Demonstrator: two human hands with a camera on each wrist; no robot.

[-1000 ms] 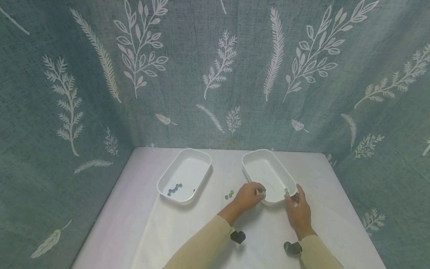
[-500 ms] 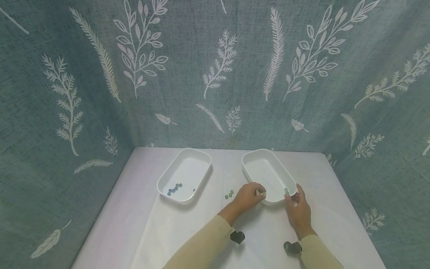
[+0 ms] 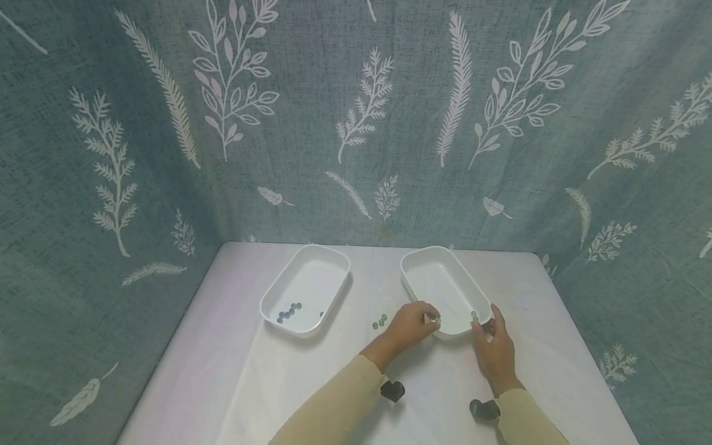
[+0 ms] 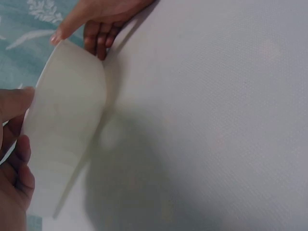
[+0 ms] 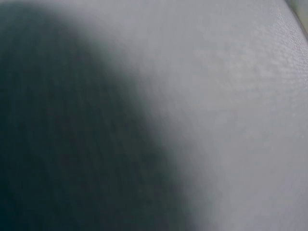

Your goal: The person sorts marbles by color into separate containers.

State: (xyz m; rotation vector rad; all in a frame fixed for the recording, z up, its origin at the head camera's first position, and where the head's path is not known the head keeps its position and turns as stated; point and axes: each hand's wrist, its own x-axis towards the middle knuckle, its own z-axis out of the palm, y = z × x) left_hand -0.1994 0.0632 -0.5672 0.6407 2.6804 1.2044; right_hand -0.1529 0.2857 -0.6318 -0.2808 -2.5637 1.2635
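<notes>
Left hand (image 3: 413,326) and right hand (image 3: 495,352) grip the right white tray (image 3: 439,281); uneven tugging could roll its green beads (image 3: 474,314).

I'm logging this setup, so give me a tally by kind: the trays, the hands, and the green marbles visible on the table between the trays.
White trays: 2
Hands: 2
Green marbles between the trays: 3
Total: 7
</notes>
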